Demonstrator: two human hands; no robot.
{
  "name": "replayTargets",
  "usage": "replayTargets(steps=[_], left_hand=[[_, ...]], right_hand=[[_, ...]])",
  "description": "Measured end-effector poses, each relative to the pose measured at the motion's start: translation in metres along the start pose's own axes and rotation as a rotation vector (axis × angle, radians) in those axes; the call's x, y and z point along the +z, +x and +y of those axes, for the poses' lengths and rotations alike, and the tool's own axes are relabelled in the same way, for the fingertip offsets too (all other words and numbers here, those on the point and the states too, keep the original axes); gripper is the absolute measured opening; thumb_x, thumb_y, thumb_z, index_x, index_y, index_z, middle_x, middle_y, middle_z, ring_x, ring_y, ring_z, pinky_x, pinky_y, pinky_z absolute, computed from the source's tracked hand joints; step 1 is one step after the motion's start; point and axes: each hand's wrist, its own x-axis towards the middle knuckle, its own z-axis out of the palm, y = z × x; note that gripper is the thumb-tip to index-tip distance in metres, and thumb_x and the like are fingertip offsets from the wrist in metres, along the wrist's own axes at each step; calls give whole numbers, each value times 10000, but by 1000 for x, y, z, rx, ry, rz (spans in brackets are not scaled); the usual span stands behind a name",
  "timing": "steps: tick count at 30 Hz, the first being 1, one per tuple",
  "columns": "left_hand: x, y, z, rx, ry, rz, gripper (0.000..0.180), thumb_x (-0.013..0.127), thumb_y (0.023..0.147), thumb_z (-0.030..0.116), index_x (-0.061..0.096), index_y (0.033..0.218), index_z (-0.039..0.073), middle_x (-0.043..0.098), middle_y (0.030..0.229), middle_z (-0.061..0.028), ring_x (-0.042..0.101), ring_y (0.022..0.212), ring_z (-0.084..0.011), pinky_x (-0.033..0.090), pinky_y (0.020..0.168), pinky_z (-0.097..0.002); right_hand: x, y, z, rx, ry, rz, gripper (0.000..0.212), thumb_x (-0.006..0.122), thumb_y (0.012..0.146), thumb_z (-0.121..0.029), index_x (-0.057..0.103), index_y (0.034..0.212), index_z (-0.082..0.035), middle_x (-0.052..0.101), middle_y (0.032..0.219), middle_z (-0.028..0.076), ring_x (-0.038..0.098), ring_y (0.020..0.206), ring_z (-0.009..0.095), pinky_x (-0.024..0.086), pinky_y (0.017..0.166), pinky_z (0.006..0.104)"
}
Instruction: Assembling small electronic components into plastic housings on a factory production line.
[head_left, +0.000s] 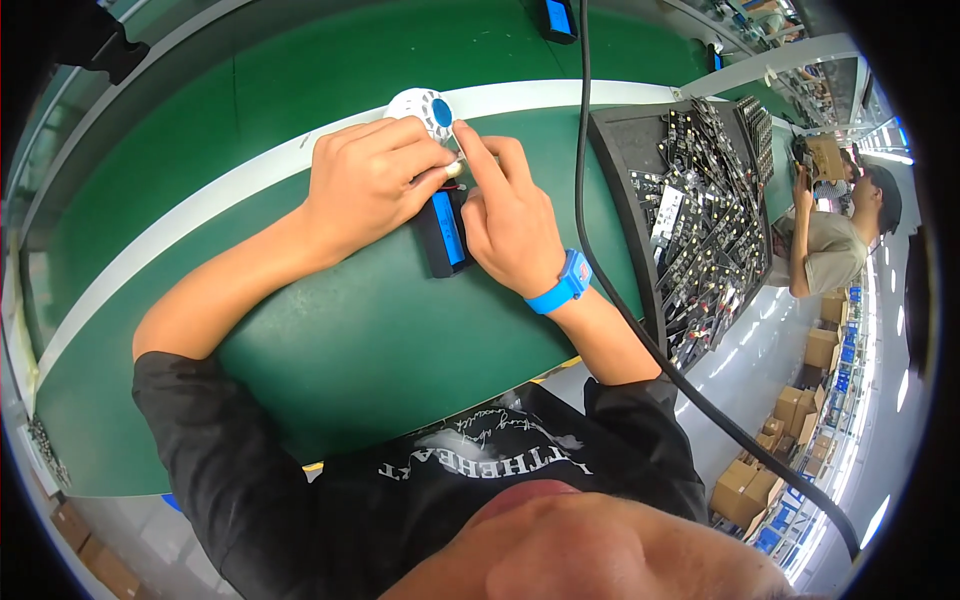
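A white round device (408,102) with a blue disc on its face lies at the far side of the green table, on the white strip. My left hand (365,180) is closed beside it, thumb and fingertips pinching a small pale piece (454,169) too small to name. With the index finger stretched to the device's edge, my right hand (515,225) has its other fingers partly bent and nothing visible in its grasp. Between my hands lies a black block with a blue face (448,230); thin red and dark wires show at its top end, partly hidden by fingers.
On the right, a black tray (650,255) holds a heap of narrow black circuit boards. A thick black cable (583,150) hangs between it and my right hand. Another black-and-blue block (558,18) lies at the far edge. Farther right are a person (835,245) and cardboard boxes (745,492).
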Motion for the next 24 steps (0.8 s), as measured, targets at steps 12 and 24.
replayTargets(steps=[12, 24], left_hand=[[-1, 1, 5, 22, 46, 8, 122, 812, 709, 145, 711, 776, 132, 626, 742, 20, 636, 661, -171, 488, 538, -322], [-6, -5, -2, 21, 122, -87, 147, 812, 688, 142, 703, 785, 123, 652, 805, 5, 641, 691, -194, 508, 610, -355]], right_hand=[[-1, -4, -4, 32, -71, -12, 648, 525, 824, 87, 486, 1458, -42, 548, 1203, 199, 649, 890, 407, 555, 738, 477], [-12, 2, -1, 61, -25, -235, 630, 547, 853, 5, 452, 1475, -32, 537, 1199, 182, 646, 893, 401, 550, 753, 475]])
